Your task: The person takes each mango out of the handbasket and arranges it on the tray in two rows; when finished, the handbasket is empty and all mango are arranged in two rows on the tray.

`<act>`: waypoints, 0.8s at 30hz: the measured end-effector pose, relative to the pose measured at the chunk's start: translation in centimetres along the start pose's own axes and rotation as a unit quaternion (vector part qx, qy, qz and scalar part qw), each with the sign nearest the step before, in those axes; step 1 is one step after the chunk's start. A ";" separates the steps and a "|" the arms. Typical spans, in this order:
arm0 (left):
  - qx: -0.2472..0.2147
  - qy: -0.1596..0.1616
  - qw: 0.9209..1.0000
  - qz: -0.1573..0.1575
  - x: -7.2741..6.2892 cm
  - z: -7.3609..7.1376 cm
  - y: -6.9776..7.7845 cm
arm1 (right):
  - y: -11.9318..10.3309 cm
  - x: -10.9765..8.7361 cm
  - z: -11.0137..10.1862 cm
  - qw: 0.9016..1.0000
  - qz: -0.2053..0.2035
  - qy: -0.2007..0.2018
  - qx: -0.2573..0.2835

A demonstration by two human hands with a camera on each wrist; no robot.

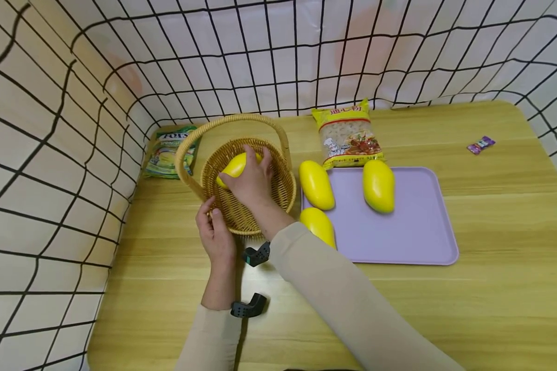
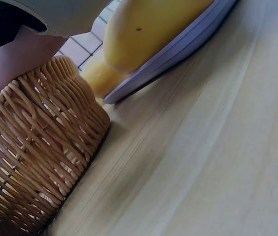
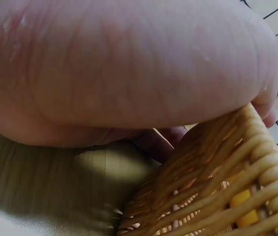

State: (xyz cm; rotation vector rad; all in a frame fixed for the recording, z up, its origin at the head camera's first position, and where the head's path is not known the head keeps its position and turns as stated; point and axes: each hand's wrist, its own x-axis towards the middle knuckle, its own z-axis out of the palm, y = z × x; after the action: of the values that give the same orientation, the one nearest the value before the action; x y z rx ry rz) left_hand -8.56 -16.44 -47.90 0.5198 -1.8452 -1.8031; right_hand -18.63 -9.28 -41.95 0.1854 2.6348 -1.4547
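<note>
A round wicker basket (image 1: pixel 290 198) with a tall arched handle stands on the table. Inside it my right hand (image 1: pixel 252 183) holds a yellow mango (image 1: pixel 234 167), thumb on the near side and fingers over the far side. At the basket's near left rim, by the foot of the handle, my left hand (image 1: pixel 218 239) grips the basket with curled fingers. Two mangoes, one upper (image 1: pixel 316 185) and one lower (image 1: pixel 317 224), lie along the left edge of the lilac tray (image 1: pixel 413 232). Another mango (image 1: pixel 379 186) rests at the tray's back. The right sleeve partly covers the lower mango.
Behind the tray lies a yellow-topped food bag (image 1: pixel 349 136). A green packet (image 1: pixel 169 154) lies left behind the basket, and a small purple wrapped sweet (image 1: pixel 481 145) at the far right. Black wire mesh (image 1: pixel 269 56) walls the table (image 1: pixel 501 247) at the back and sides.
</note>
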 end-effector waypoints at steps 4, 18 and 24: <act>0.003 -0.001 1.000 -0.011 -0.1 0.0 0.1 | 0.1 0.1 0.0 1.000 0.010 0.002 0.003; 0.010 -0.004 1.000 -0.019 -0.1 -0.1 0.2 | 0.2 0.4 0.0 0.999 0.032 -0.007 -0.005; 0.009 -0.001 1.000 -0.021 -0.2 -0.1 0.2 | 0.2 0.4 0.1 0.999 0.036 -0.014 -0.003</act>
State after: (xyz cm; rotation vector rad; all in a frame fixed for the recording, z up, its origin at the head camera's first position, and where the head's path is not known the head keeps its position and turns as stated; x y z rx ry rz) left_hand -8.33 -16.46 -47.72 0.5661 -1.8678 -1.8157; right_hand -19.04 -9.24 -42.20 0.2542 2.5820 -1.4163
